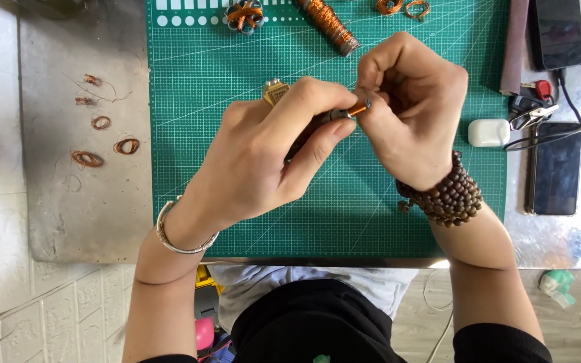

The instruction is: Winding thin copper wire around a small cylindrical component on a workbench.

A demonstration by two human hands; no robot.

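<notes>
Up close over the green cutting mat (pixel 196 101), both hands meet around a slim dark rod wound with copper wire (pixel 356 108). The left hand (pixel 257 161) is closed around the rod's dark shaft, thumb and forefinger pinching it just short of the copper-wound tip, and a small brass-coloured piece (pixel 275 92) shows behind its knuckles. The right hand (pixel 408 101) is curled tight on the tip, fingertips pressed to the wound end; whether a loose strand runs between them is too fine to tell. A silver bangle (pixel 173 238) sits on the left wrist, a band of brown wooden beads (pixel 446 196) on the right. No open container shows; the nearest closed one is a small white rounded case (pixel 487 132) lying at the mat's right edge, what it holds hidden. Beside it on the metal sheet lie a dark phone (pixel 556 168) face up and, above, another dark device (pixel 557 30) with a black cable (pixel 573 107). At the mat's top edge, a row of white printed squares and dots runs beside a star-shaped copper winding (pixel 244 15), a long spool of copper wire (pixel 327 23) and two small copper rings (pixel 403 7). Well to the left, on the grey slab (pixel 68 202), several small copper coils (pixel 102 144) lie scattered.
</notes>
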